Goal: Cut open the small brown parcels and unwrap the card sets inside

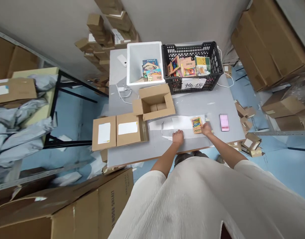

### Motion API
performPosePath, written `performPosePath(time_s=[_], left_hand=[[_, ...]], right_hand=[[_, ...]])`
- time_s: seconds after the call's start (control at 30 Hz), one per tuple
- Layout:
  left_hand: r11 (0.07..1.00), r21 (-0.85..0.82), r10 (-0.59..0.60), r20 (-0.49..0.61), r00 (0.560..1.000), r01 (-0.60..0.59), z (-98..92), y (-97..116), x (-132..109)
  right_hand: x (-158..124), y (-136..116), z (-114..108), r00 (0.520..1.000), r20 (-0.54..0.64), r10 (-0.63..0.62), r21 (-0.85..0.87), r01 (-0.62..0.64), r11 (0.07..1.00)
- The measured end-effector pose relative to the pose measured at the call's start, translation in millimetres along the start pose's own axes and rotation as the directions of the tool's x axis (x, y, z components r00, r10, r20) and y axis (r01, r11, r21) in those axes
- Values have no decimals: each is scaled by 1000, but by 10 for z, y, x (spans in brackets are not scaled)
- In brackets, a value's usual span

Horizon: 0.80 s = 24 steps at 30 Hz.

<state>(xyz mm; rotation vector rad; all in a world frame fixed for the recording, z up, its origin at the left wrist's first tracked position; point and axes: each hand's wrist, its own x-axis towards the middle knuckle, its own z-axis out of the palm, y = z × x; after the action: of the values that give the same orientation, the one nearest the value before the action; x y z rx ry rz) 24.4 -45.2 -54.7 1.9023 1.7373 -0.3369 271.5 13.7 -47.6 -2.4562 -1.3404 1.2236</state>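
Note:
A small book with a colourful cover (pixel 196 123) lies on a whitish, partly see-through wrapping sheet (pixel 181 122) spread along the table's near side. My right hand (pixel 206 128) grips the book's lower right edge, thumb and fingers closed. At the sheet's near edge, my left hand (pixel 177 136) is closed, its fingers curled over that edge. Exactly how the left fingertips hold the sheet is hidden. Beyond the sheet stands an open cardboard box (pixel 158 115). To the right of the book lies a phone with a pink screen (pixel 224 122).
A white foam box (pixel 131 66) and a black plastic crate (pixel 172 87), both with books inside, stand at the table's back. Two labelled cartons (pixel 110 132) occupy the left side. A white cable (pixel 121 96) lies nearby. Large cardboard boxes (pixel 269 43) stand at the right.

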Motion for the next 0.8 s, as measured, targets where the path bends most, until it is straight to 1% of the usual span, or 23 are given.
performPosePath(time_s=[0.1,0.17,0.23,0.37,0.47,0.53,0.63,0.67,0.73,0.8], left_hand=[[1000,12,-23,-28,999,24,18,15,73],[999,9,-41,-43,998,41,38,7,116],[999,-2,-52,-51,997,52,60,-10,150],[997,-45,-70,-40,997,68,78,-27,216],[983,-162,-102,-83,991,88,61,29,290],[956,-291,-62,-142,988,18,48,112,356],[866,-463,82,-243,967,-190,47,289,466],[835,-491,125,-271,954,-248,53,352,500],[804,-504,184,-292,939,-314,71,469,561],[820,-481,210,-251,945,-310,89,564,612]], right_hand=[[5,210,-273,994,-93,57,69,-51,996],[-5,304,-364,990,-117,77,70,-69,995],[-16,354,-387,990,-119,70,57,-63,996],[-2,384,-347,994,-101,37,68,-30,997],[44,403,-320,997,-76,31,108,-23,994],[78,412,-294,997,-66,29,155,-18,988],[108,395,-211,999,-37,18,195,-11,981],[109,379,-171,1000,-24,8,187,-4,982],[102,340,-89,1000,1,-22,150,21,988],[87,303,-23,998,18,-57,112,55,992]])
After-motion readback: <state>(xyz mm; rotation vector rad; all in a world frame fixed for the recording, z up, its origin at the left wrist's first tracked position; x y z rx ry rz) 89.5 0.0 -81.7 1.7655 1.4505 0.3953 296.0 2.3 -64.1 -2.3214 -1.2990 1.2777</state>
